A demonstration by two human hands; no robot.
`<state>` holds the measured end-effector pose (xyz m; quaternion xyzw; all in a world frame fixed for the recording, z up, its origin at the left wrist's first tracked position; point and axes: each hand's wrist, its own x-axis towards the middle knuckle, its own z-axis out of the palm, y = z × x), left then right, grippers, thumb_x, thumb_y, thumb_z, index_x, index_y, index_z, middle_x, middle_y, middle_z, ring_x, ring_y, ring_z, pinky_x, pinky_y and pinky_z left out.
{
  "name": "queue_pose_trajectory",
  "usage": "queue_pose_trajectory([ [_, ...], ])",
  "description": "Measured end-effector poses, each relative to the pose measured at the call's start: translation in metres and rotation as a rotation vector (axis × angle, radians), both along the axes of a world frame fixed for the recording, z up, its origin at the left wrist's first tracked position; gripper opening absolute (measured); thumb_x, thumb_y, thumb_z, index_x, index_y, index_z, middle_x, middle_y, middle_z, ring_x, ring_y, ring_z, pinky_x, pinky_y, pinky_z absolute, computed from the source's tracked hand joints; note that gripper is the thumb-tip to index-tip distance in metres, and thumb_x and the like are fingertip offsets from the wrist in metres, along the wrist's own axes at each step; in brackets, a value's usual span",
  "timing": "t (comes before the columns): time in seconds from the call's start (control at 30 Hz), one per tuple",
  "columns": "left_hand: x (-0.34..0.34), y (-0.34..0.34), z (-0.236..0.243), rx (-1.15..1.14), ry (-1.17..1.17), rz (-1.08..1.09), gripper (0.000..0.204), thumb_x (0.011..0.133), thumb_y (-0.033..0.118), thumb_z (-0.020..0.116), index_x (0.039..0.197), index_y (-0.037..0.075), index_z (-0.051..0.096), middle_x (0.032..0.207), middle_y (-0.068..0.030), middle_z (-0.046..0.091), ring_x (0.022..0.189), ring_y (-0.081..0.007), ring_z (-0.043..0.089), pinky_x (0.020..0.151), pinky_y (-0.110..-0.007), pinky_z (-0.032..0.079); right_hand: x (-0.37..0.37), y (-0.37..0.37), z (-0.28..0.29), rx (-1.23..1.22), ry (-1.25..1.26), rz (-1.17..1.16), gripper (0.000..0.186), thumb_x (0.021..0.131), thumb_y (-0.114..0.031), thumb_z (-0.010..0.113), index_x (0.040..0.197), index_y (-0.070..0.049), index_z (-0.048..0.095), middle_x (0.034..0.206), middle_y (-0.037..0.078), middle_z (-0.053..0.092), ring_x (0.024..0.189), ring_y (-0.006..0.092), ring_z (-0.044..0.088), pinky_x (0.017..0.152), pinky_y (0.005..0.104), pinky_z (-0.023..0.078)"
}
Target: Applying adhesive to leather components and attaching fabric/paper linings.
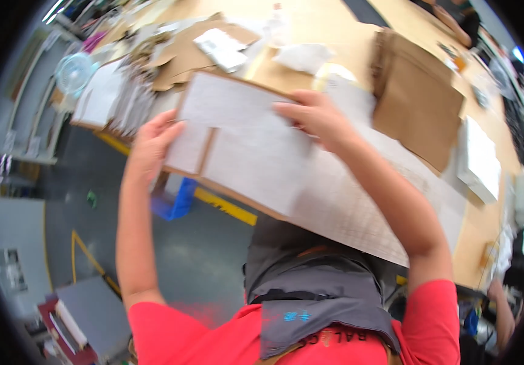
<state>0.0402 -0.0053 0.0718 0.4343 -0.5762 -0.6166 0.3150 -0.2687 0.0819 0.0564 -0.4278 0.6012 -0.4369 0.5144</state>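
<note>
Pale wooden worktable [338, 27] in a workshop, grey floor with yellow lines below. A pale, brown-edged panel [247, 143] is held over the table's near edge, its right end over a large pale sheet [384, 201]; whether it touches that sheet cannot be told.

Left hand [152, 143]: thumb and fingers closed on the panel's left edge. Right hand [323, 118]: gripping the far edge, thumb on top; the fingers underneath are largely hidden.

Brown paper stack [420, 100] lies to the right, with a white box [478, 161] beyond.

Risks, as judged: both holds sit near the rim, so if the left grip slips, that corner could drop toward the floor. Uneven lifting could bend the panel at its brown strip [208, 150]. Dragging could ruck the sheet.
</note>
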Motion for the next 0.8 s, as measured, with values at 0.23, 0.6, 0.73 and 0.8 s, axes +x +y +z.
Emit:
queue_pose_trajectory([
  [0.23,0.003,-0.034,-0.047,-0.799,-0.832,0.101,0.044,0.088,0.014,0.071,0.130,0.005,0.060,0.112,-0.0073,0.066,0.099,-0.0166,0.063,0.085,-0.030,0.050,-0.036,0.016,-0.038,-0.423,0.652,-0.160,0.026,0.090,-0.023,0.069,0.103,-0.002,0.062,0.099,0.015,0.068,0.091,0.0289,0.067,0.080,0.0398,0.052],
  [0.6,-0.060,-0.003,-0.036,-0.841,-0.530,0.091,0.022,0.089,0.013,0.070,0.110,0.008,0.073,0.105,-0.0082,0.068,0.094,-0.0204,0.064,0.081,-0.031,0.049,-0.148,0.098,-0.061,-0.374,1.537,-0.084,0.007,0.084,-0.007,0.066,0.088,-0.006,0.060,0.088,0.007,0.060,0.088,0.0242,0.063,0.073,0.0355,0.054],
  [0.73,-0.077,0.015,-0.027,-0.806,-0.540,0.051,0.021,0.089,0.013,0.070,0.110,0.009,0.073,0.106,-0.0079,0.068,0.095,-0.0210,0.064,0.082,-0.032,0.049,-0.150,0.091,-0.067,-0.420,1.645,0.028,0.011,0.075,0.001,0.063,0.079,-0.005,0.055,0.082,0.007,0.056,0.082,0.0221,0.062,0.069,0.0324,0.056],
  [0.8,-0.092,0.021,-0.025,-0.792,-0.549,-0.026,0.022,0.090,0.009,0.068,0.111,0.007,0.072,0.107,-0.0067,0.068,0.099,-0.0179,0.064,0.083,-0.030,0.050,-0.152,0.091,-0.067,-0.421,1.641,0.043,0.011,0.074,0.002,0.062,0.078,-0.005,0.055,0.082,0.006,0.057,0.080,0.0208,0.062,0.067,0.0318,0.056],
])
